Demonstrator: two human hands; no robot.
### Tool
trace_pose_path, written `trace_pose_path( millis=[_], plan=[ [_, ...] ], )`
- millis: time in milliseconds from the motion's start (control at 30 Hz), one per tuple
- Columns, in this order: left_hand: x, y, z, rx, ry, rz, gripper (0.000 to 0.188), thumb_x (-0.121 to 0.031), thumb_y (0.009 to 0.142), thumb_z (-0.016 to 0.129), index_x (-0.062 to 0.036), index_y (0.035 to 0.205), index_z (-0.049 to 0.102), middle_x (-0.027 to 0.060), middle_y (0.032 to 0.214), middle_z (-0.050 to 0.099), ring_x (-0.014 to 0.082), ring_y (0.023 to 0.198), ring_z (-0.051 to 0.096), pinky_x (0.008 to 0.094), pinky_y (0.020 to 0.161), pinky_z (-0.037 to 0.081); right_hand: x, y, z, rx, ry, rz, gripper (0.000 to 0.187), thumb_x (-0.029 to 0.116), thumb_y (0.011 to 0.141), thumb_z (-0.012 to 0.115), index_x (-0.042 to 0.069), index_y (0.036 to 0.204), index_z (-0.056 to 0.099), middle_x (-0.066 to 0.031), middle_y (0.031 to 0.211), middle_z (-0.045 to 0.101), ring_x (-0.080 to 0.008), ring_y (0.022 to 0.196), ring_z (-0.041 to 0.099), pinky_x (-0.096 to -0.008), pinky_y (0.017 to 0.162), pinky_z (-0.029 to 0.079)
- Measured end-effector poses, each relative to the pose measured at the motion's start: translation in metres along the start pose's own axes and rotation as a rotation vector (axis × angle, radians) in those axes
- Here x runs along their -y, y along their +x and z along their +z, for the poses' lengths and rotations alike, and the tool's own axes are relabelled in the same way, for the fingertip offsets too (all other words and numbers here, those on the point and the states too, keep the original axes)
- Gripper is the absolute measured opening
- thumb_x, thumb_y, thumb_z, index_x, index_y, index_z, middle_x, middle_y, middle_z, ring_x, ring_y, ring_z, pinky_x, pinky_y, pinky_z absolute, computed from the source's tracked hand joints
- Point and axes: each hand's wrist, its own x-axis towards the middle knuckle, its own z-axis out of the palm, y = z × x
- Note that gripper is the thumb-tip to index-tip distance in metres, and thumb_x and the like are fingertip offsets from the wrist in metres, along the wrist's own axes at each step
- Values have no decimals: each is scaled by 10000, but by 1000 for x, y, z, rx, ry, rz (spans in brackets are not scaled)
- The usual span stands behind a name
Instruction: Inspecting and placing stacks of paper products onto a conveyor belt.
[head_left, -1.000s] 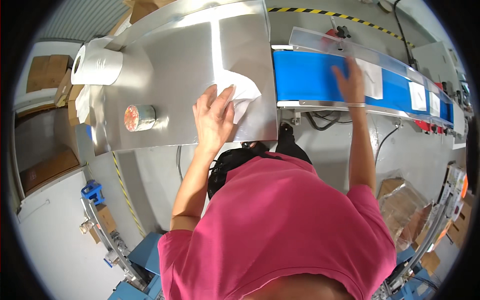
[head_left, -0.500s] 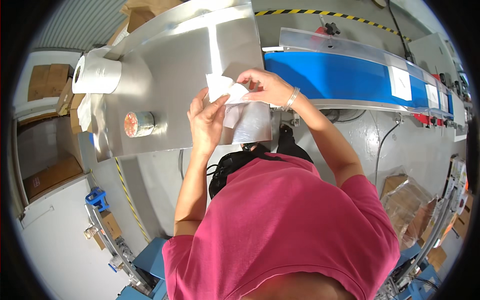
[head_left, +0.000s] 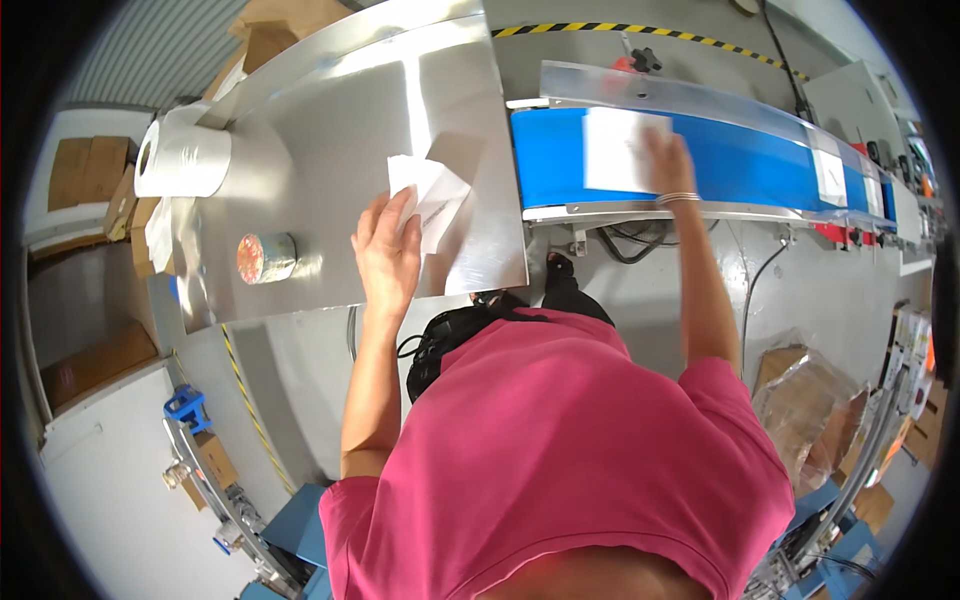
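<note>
Folded sheet: here's print, faint grey marks of it, far too small to read
Belt sheet: white face up, no lettering to make out
Far tape: bold black-and-yellow warning stripes running along the floor, wordless
Left tape: the same hazard stripes again, slanting across down here
Readable words: none
</note>
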Motion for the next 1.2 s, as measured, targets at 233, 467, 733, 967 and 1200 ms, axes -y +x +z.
trace_pose_path(
  millis=[233, 467, 733, 967, 1200],
  plan=[
    [8, -4, 4, -9, 8, -19, 347, -79, 835, 628, -176, 1169, 629, 149, 1199, 559, 316, 1036, 553, 394, 915, 420, -7, 62, -126, 0, 280, 761, 545, 302, 778, 705, 29, 1213, 521, -179, 1156, 581, -355, 1046, 547, -419, 916, 423],
    [9, -4, 2, 1, -114, -80, 300, -41, 828, 638, -166, 1099, 673, 151, 1185, 559, 289, 1008, 564, 367, 854, 480, 111, 133, -174, 273, 1344, 377, 479, 163, 754, 743, 124, 1197, 566, -67, 1155, 586, -198, 994, 586, -328, 832, 496],
    [4, 1, 4, 1, -154, -47, 236, -21, 808, 651, -108, 1025, 686, 158, 1165, 562, 301, 1003, 574, 375, 836, 483, 181, 185, -171, 506, 1582, -120, 421, 174, 747, 727, 96, 1138, 592, -54, 1166, 551, -204, 1029, 550, -320, 873, 466],
    [13, 12, 1, 9, -2, -180, 434, -168, 807, 680, -10, 1192, 554, 185, 1050, 636, 337, 987, 599, 457, 914, 393, 157, 144, -147, 492, 1701, 274, 355, 312, 852, 669, 16, 1008, 551, -96, 889, 611, -207, 805, 571, -300, 761, 463],
    [8, 36, -1, 133, 274, 51, 384, -109, 800, 624, 31, 1151, 558, 236, 993, 631, 414, 946, 591, 451, 822, 473, 52, 96, -111, 357, 956, 771, 487, 481, 808, 659, 9, 904, 596, -165, 819, 622, -242, 726, 585, -337, 673, 466]
  ],
)
